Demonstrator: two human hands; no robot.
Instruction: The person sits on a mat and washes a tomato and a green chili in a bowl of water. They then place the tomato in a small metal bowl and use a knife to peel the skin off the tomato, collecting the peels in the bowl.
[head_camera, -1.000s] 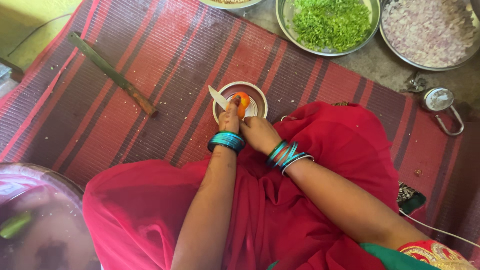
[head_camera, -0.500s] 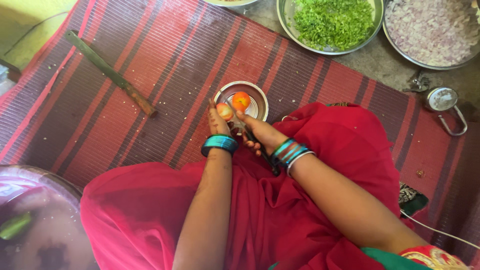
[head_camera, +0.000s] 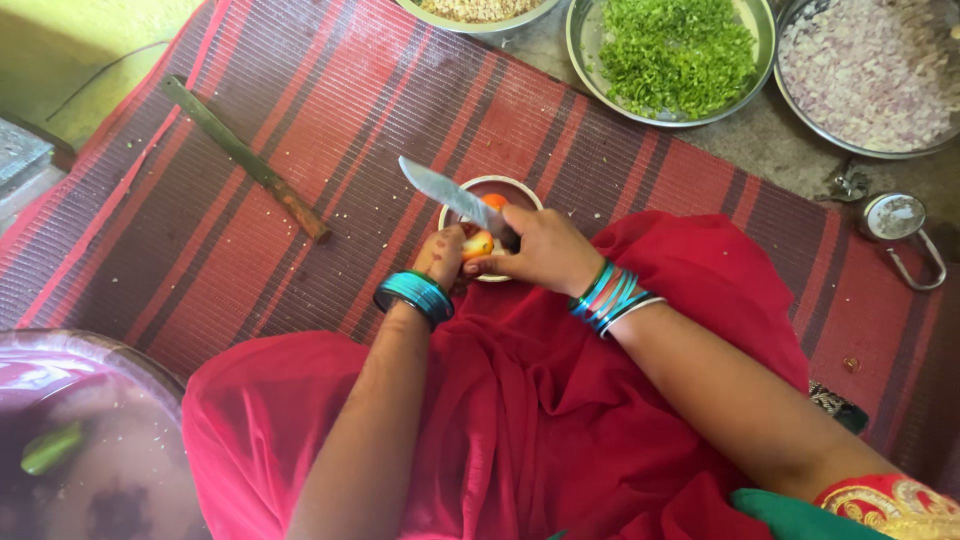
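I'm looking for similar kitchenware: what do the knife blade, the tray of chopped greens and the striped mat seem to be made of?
Knife blade: dull grey metal, probably steel, with a faint sheen and mottled patches.
Tray of chopped greens: shiny silvery metal, likely stainless steel, judging by its bright reflective rim.
Striped mat: fine parallel ribs in red and dark bands suggest woven plastic or reed; which one I cannot tell.

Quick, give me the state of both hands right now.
Left hand: closed on an orange vegetable piece over the small bowl.
Right hand: closed on the knife, blade pointing up-left.
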